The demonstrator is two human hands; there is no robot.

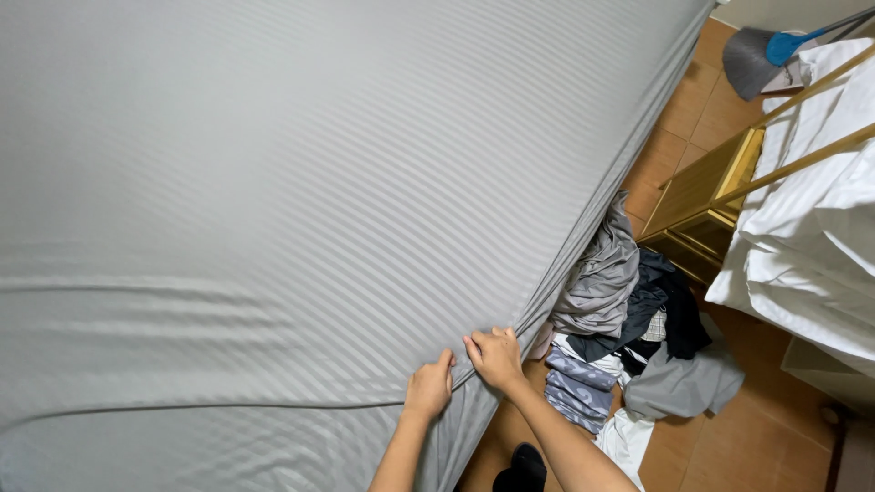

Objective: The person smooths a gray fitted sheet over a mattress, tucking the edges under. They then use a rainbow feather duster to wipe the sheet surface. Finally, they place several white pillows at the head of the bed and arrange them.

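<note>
Both hands worked at the near edge of the bed, which was covered by a grey striped sheet (301, 182). The left hand (429, 386) was closed on a fold of the sheet at that edge, and the right hand (497, 357), just beside it, pinched the same fabric with curled fingers. Beside the bed, a pile of clothes (620, 337) lay on the tiled floor (775, 428). Beyond the pile stood a wooden stand (706, 196), with white bedding (811, 210) past it.
</note>
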